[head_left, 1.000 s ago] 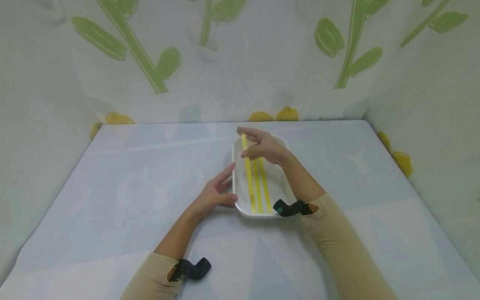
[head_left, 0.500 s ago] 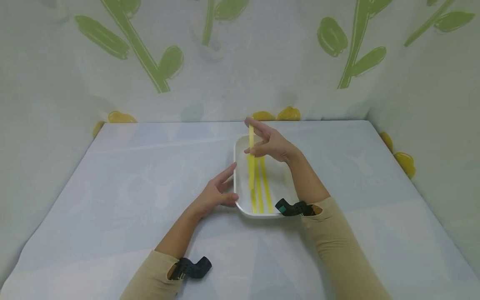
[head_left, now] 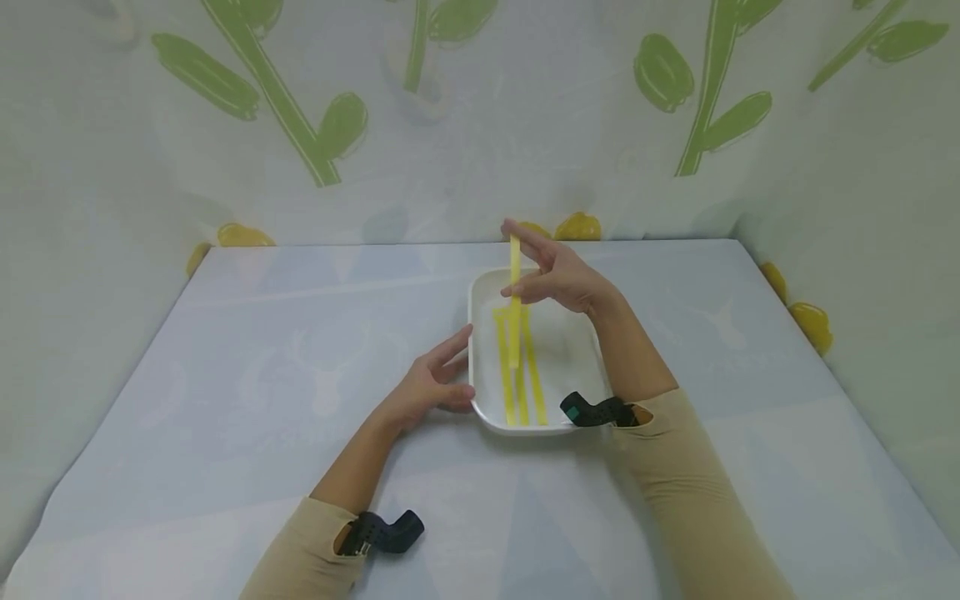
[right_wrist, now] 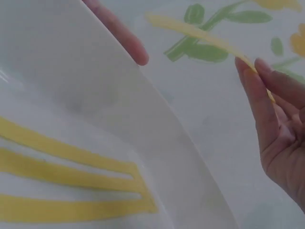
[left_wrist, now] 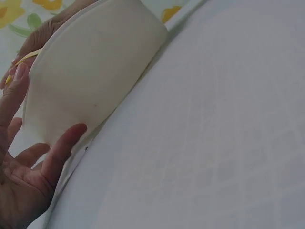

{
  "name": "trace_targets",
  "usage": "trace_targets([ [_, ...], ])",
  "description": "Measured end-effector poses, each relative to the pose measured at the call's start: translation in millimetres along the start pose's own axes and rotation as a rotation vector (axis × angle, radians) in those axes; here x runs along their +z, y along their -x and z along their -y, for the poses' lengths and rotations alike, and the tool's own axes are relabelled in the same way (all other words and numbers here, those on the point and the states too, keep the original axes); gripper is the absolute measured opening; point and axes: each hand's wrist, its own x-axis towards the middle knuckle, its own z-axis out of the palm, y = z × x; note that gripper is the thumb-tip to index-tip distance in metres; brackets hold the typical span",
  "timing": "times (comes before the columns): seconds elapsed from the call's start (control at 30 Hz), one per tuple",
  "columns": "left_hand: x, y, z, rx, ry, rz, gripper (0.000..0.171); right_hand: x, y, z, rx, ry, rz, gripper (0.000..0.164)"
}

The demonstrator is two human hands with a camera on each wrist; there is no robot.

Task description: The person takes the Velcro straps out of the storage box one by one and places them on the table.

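My right hand [head_left: 561, 273] pinches a yellow strip [head_left: 514, 333] between thumb and fingers, and the strip hangs down over the white tray [head_left: 570, 367]. In the right wrist view that held strip [right_wrist: 190, 31] bends in a shallow curve away from the fingertips. Three more yellow strips [right_wrist: 71, 174] lie side by side in the tray, their far ends meeting a short crosswise yellow piece [right_wrist: 145, 188]. My left hand [head_left: 429, 385] rests against the tray's left wall, its fingers spread. The left wrist view shows thumb and fingers along the tray's outer side [left_wrist: 95, 62].
A pale patterned cloth [head_left: 300, 358] covers the table under the tray. The back wall [head_left: 480, 125] with green leaf prints rises behind the table's far edge. Dark wrist cameras sit on the left wrist [head_left: 382, 533] and the right wrist [head_left: 596, 410].
My right hand has moved up and to the right, lifting the held strip higher above the tray and over the other strips. My left hand stays at the tray's side.
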Motion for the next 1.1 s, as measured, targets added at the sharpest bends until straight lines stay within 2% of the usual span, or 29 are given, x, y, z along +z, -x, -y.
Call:
trace_targets([
  [0.13,1.6,-1.9,-5.5,-0.023,-0.006,-0.021,0.089,-4,6,8,-0.006,0.013,-0.015,0.091],
  [0.27,1.2,-2.8,-6.1,-0.034,0.006,0.009,0.09,-8,12,14,0.0,0.068,-0.042,0.09],
  [0.4,-0.4,-2.7,-2.4,-0.016,0.032,0.041,0.092,-14,19,17,0.01,0.095,-0.052,0.09],
  [0.57,-3.1,-1.7,2.1,-0.011,0.054,0.046,0.096,-22,32,22,0.017,0.108,-0.05,0.09],
  [0.9,-3.7,-1.4,4.4,-0.007,0.029,0.045,0.092,-38,56,28,0.001,0.155,-0.042,0.09],
  [1.1,-2.9,-1.0,3.7,0.002,0.026,0.042,0.09,-46,69,27,0.025,0.203,-0.05,0.091],
])
